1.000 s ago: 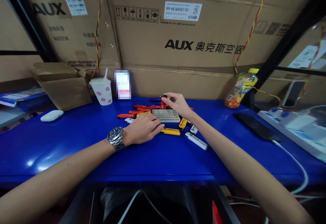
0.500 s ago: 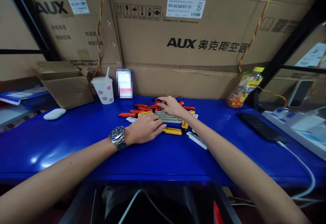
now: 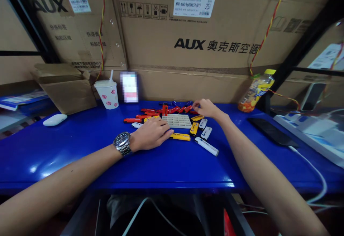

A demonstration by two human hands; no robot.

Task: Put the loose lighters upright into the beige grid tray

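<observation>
A pale compartment tray (image 3: 178,122) lies on the blue table with a red lighter (image 3: 165,109) standing upright at its back left corner. My left hand (image 3: 152,134), wearing a metal watch, rests at the tray's front left corner, its bent fingers against the edge. Beyond the tray's back right corner, my right hand (image 3: 206,107) has its fingertips pinched at the end of a red lighter (image 3: 188,109), partly hidden by them. Around the tray lie more red lighters (image 3: 130,120), yellow lighters (image 3: 180,136), white lighters (image 3: 206,146) and blue lighters (image 3: 165,103).
A patterned cup (image 3: 107,94) with a straw stands back left beside a lit phone (image 3: 129,87). A brown paper bag (image 3: 64,92) and white earbud case (image 3: 55,120) sit further left. At right are a bottle (image 3: 256,91) and a dark phone (image 3: 271,132) on a cable.
My right hand has let go of the upright red lighter in the tray and moved right to the red lighters behind it. My left hand stays at the tray's corner.
</observation>
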